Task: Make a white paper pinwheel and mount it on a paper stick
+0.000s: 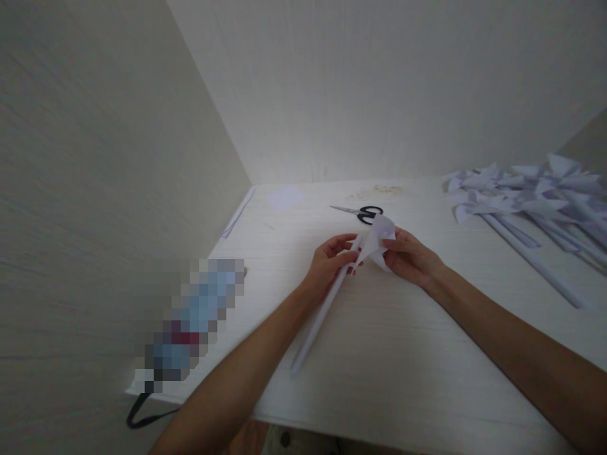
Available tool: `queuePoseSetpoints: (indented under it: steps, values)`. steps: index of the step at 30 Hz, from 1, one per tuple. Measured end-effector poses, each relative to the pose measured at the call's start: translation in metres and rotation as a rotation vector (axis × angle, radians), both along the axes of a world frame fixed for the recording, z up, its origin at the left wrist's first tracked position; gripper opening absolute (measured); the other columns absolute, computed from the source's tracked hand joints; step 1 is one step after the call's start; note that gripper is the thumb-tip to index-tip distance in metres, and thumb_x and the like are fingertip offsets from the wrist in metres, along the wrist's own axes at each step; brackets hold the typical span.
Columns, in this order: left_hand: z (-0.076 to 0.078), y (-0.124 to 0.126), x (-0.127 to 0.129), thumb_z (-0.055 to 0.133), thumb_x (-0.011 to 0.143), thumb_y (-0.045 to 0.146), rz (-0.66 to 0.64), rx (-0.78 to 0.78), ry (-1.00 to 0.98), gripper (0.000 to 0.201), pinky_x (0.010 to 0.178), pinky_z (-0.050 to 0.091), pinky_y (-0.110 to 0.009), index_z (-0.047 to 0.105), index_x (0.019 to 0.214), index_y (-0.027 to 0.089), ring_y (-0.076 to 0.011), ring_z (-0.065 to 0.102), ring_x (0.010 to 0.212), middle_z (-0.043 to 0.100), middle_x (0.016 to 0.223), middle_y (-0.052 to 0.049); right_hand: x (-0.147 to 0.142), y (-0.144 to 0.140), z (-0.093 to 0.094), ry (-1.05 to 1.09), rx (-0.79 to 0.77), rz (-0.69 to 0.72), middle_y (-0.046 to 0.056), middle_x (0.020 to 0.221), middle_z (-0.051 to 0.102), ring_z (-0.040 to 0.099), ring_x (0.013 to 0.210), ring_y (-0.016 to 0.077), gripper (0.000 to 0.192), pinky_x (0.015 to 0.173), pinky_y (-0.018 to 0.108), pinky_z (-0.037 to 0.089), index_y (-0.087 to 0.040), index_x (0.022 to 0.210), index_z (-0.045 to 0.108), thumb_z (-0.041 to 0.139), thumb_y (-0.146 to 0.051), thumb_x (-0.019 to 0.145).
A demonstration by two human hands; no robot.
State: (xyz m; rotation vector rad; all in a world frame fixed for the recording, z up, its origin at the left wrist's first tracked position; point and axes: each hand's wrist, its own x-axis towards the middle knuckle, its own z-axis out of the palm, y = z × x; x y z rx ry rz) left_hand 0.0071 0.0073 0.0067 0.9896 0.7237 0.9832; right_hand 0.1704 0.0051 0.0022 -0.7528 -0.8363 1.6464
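My left hand (329,261) pinches the upper end of a long rolled white paper stick (318,319) that slants down toward the table's front edge. My right hand (408,258) holds a folded white paper pinwheel head (380,239) against the top of that stick. Both hands hover just above the white table (379,354), near its middle.
Black-handled scissors (363,212) lie just behind the hands. A pile of finished paper pinwheels on sticks (531,202) covers the right side. A paper strip (238,212) lies by the left wall, a paper scrap (284,198) at the back. A blurred-out object (192,319) with a black strap (142,414) sits front left.
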Motion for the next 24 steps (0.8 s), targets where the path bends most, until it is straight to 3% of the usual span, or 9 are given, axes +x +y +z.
queuePoseSetpoints:
  steps: [24]
  values:
    - [-0.0023, 0.0033, 0.0000, 0.066, 0.055, 0.023, 0.040, 0.079, 0.061, 0.038, 0.040, 0.041, -0.018, 0.056, 0.091, 0.016, -0.0072, 0.054, 0.051, 0.056, 0.074, 0.001, 0.0002, 0.0018, -0.0031, -0.044, 0.062, -0.026, 0.001, 0.075, 0.064, 0.058, 0.066, 0.0133, 0.024, 0.069, 0.029, 0.047, -0.019, 0.079, 0.060, 0.069, -0.017, 0.058]
